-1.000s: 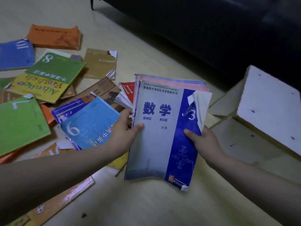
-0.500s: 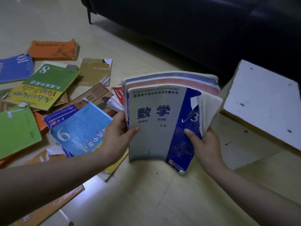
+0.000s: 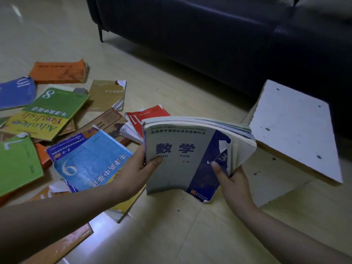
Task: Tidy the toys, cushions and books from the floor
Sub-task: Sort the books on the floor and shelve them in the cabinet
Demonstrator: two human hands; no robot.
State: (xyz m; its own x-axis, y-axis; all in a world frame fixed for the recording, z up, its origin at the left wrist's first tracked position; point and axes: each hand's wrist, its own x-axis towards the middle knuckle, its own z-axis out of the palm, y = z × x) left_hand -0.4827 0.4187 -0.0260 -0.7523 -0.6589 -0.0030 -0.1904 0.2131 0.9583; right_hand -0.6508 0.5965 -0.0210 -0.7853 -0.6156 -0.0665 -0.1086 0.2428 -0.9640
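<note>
We hold stack of books (image 3: 179, 170) above floor (image 3: 171, 231), beside white board (image 3: 295, 128). Our left hand (image 3: 133, 174) grips left edge, thumb on cover; our right hand (image 3: 236, 185) grips right edge likewise. Scattered books (image 3: 91, 161) on floor at left.

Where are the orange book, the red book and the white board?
orange book (image 3: 59, 72): head view, middle of its cover.
red book (image 3: 150, 115): head view, bare part of cover.
white board (image 3: 296, 127): head view, flat top face.
</note>
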